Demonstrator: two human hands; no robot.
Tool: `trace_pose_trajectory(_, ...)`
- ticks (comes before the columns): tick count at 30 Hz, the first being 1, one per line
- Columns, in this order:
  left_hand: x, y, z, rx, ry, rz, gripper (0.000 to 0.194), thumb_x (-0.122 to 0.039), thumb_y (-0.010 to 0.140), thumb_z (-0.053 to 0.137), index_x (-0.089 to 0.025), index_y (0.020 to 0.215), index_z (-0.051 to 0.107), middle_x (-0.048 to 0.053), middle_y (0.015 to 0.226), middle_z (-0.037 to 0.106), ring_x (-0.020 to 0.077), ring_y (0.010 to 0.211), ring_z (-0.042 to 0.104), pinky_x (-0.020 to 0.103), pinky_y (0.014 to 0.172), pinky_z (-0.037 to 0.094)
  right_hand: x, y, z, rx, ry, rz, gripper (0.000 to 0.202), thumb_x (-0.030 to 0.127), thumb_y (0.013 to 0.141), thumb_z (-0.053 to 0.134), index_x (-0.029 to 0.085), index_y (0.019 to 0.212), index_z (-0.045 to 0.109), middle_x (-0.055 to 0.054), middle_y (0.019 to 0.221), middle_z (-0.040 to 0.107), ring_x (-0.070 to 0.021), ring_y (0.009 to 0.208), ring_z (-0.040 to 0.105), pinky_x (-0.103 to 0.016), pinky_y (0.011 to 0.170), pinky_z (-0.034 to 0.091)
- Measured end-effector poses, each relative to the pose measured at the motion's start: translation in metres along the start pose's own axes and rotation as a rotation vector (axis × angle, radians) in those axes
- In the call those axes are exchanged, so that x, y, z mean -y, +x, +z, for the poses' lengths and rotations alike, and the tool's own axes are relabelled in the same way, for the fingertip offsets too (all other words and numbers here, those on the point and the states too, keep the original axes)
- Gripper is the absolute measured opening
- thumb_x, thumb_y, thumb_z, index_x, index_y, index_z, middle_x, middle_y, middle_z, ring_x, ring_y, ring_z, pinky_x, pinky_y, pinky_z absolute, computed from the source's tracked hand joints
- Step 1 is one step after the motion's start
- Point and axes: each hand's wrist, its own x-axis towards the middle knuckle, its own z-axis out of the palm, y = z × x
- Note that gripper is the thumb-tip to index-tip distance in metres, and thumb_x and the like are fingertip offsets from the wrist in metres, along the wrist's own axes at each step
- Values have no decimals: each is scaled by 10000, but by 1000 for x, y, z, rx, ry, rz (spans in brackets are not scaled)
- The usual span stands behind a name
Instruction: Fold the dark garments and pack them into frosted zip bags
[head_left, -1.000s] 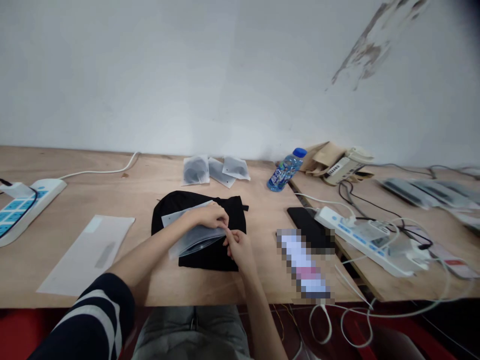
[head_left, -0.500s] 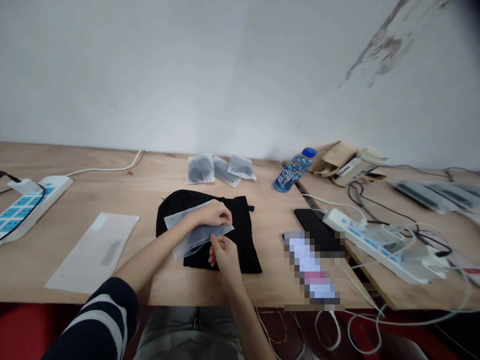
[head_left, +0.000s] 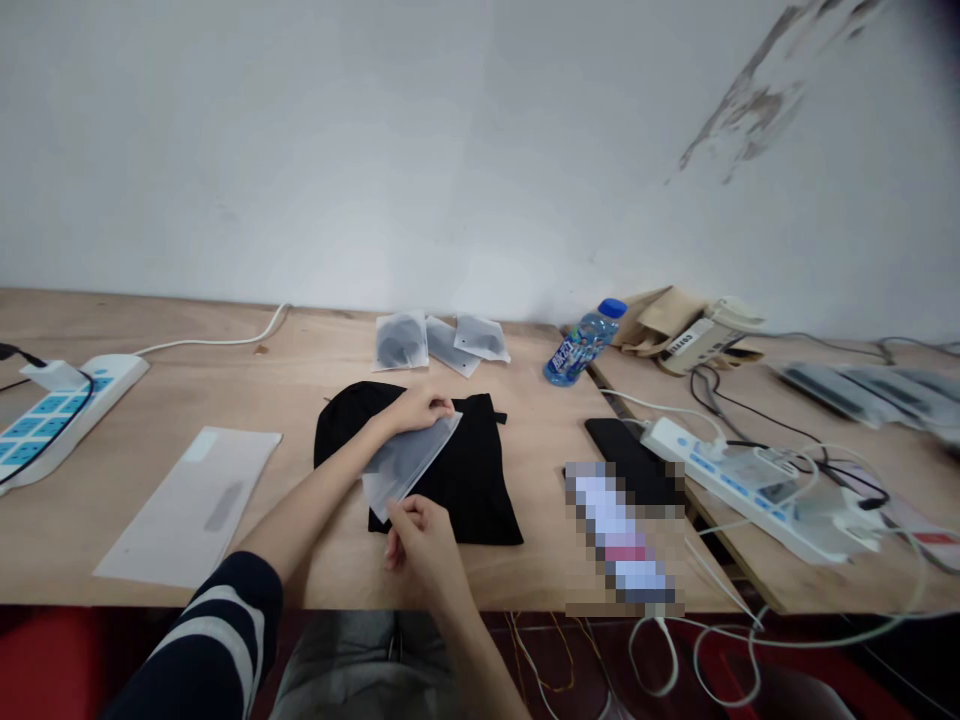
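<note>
- Head view: I see the left hand [head_left: 426,407] pinching the plastic bag [head_left: 407,462] by its far corner.
- The right hand [head_left: 421,538] narrowly pinches its near corner.
- Between both grips, it is over black cloth [head_left: 474,490].

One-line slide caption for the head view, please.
Left hand and right hand at opposite ends of a translucent plastic bag's edge, over black fabric; blue-capped drink bottle beyond.

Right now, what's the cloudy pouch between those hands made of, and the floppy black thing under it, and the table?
Cloudy pouch: probably thin plastic, frosted, because it's milky and a bit see-through.
Floppy black thing: likely cloth, dull, with a wavy edge.
Table: looks like wood, pale, with brownish streaks.
</note>
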Motion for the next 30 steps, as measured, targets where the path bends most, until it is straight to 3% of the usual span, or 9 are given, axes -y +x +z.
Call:
trace_pose_trajectory(6, 9, -16, -42, -172, 123, -239, 175, -246, 832, 539, -150, 815, 684, 52, 773, 696, 170, 715, 616, 271, 691, 448, 23, -7, -41, -171, -79, -137, 375, 579, 758, 619, 244, 628, 513, 49, 430, 468, -126, 390, 435, -255, 415, 368)
trace_pose_trajectory(9, 12, -52, -63, -160, 177, -382, 138, -240, 806, 559, -160, 762, 663, 23, 652, 668, 156, 604, 609, 254, 617, 449, 41, 6, -76, -333, -196, -178, 371, 574, 788, 561, 224, 663, 549, 33, 496, 538, -136, 451, 502, -252, 468, 415)
trace_pose_trajectory(12, 5, -97, -66, -190, 252, -550, 143, -243, 827, 546, -151, 812, 655, 36, 612, 657, 174, 576, 634, 270, 607, 472, 53, 22, -98, -567, -406, -276, 369, 539, 857, 462, 206, 880, 617, -35, 751, 678, -198, 673, 636, -300, 629, 503)
trace_pose_trajectory(15, -19, -132, -37, -337, 364, -660, 278, -295, 902, 474, -113, 1048, 624, 161, 907, 703, 269, 845, 691, 372, 734, 512, 52, 33, -102, -631, -634, -424, 399, 473, 906, 406, 172, 1069, 610, -121, 1036, 692, -260, 946, 649, -386, 816, 514)
trace_pose_trajectory(17, -41, -143, -3, -457, 416, -522, 345, -310, 955, 392, -131, 1181, 581, 169, 1153, 661, 264, 1081, 639, 395, 886, 502, 44, 34, -95, -505, -831, -529, 383, 418, 921, 412, 153, 1103, 619, -146, 1115, 680, -275, 1040, 629, -427, 906, 492)
trace_pose_trajectory(20, -63, -146, 53, -384, 429, -231, 425, -267, 981, 324, -181, 1371, 469, 108, 1456, 477, 231, 1360, 428, 398, 1077, 403, 23, 27, -82, -209, -1121, -655, 359, 292, 938, 393, 148, 1174, 623, -146, 1248, 642, -271, 1169, 585, -453, 1009, 443)
trace_pose_trajectory(23, -65, -142, 91, -297, 475, -164, 503, -201, 976, 281, -162, 1475, 335, 91, 1525, 386, 225, 1433, 309, 427, 1136, 340, 2, 20, -74, -109, -1313, -690, 426, 188, 941, 333, 149, 1290, 575, -126, 1373, 567, -270, 1310, 481, -492, 1093, 362)
trace_pose_trajectory(26, -56, -142, 105, -323, 541, -228, 518, -231, 976, 296, -132, 1484, 320, 115, 1535, 359, 258, 1438, 295, 497, 1149, 305, -11, 17, -77, -152, -1397, -665, 453, 212, 969, 308, 162, 1368, 517, -99, 1454, 488, -263, 1382, 391, -492, 1122, 324)
trace_pose_trajectory(30, -50, -144, 109, -410, 615, -280, 520, -270, 962, 363, -215, 1479, 354, 97, 1548, 338, 306, 1437, 286, 568, 1137, 291, -16, 21, -88, -233, -1458, -630, 456, 292, 1000, 296, 194, 1402, 486, -76, 1491, 441, -274, 1400, 359, -515, 1128, 297)
